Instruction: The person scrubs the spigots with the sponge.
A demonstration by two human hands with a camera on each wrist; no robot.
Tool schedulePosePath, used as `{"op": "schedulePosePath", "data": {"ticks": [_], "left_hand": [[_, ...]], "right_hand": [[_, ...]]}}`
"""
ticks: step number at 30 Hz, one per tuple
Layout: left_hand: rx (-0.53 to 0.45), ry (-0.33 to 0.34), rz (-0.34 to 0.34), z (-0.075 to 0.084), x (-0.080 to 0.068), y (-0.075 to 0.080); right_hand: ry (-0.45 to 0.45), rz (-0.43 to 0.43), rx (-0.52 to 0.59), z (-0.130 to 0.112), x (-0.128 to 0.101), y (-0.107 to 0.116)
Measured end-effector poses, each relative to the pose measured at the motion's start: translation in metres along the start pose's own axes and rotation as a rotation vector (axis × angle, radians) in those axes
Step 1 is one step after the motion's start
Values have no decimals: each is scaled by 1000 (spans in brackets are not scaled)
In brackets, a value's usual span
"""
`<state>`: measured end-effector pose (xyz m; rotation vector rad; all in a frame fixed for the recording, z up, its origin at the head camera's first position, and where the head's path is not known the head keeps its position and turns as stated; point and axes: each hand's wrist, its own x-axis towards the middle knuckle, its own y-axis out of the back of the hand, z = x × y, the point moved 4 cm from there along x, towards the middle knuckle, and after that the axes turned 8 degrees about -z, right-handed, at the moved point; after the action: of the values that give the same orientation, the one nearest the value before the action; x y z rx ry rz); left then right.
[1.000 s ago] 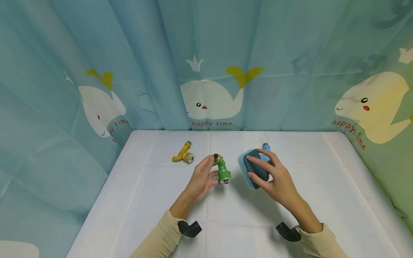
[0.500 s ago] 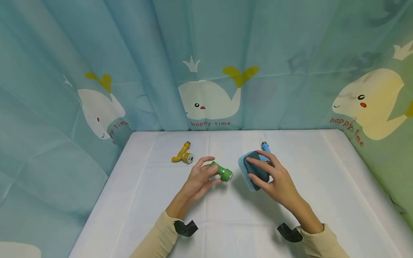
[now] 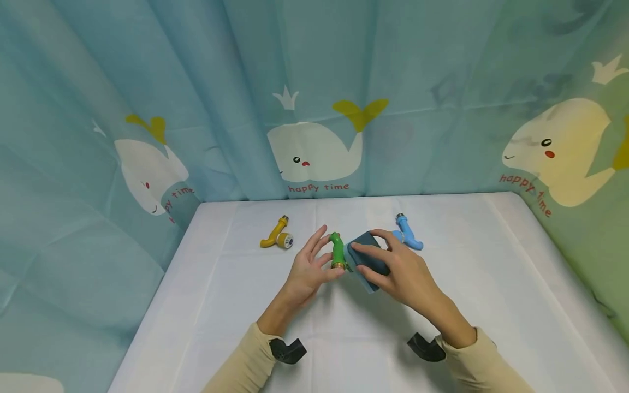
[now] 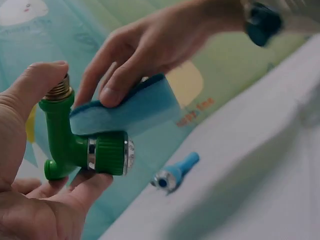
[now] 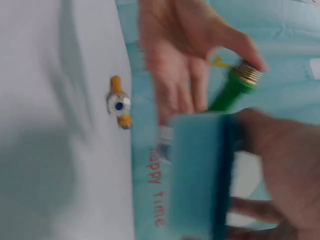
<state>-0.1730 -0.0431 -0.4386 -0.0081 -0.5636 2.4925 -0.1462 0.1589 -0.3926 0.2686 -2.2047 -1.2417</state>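
Note:
My left hand (image 3: 306, 273) holds a green tap (image 3: 337, 250) above the table. In the left wrist view the thumb presses the brass threaded end (image 4: 60, 89), and fingers support the tap from the opposite side. A blue sponge (image 3: 369, 256), darker on one face, is pinched between the thumb and fingers of my right hand (image 3: 410, 273). Its paler side lies against or very close to the tap's ribbed green knob (image 4: 111, 152). From the right wrist, the sponge (image 5: 197, 170) is blurred and covers much of the tap.
On the white table (image 3: 236, 305), a yellow tap (image 3: 276, 234) lies at the back left. A blue tap (image 3: 410, 237) lies at the back right, partly behind the right hand. A whale-print curtain (image 3: 221, 109) hangs along the table's back and sides.
My left hand has turned the green tap, so its brass threaded end now faces the near side. My right hand has moved left, bringing the sponge to the tap and uncovering more of the blue tap.

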Motion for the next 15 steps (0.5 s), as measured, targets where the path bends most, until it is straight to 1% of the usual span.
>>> {"op": "schedulePosePath", "data": {"ticks": [1,3,5,8,11,14,15], "left_hand": [[0,8,-3,0,0,0],[5,16,-14,-1,-1,1],[15,11,-21,-1,0,2],[39,-5,-24,-2,1,3],[71,-1,-7,-3,1,4],[62,9,18,-6,0,7],[32,11,35,-7,0,8]], "right_hand": [[-12,-4,-22,1,1,1],[-16,-10,-12,1,3,3],[-3,-17,10,1,4,2],[4,-44,11,2,3,1],[-49,-64,-13,12,1,3],[-107,-53,37,24,-3,7],[-116,-43,59,27,-5,9]]}}
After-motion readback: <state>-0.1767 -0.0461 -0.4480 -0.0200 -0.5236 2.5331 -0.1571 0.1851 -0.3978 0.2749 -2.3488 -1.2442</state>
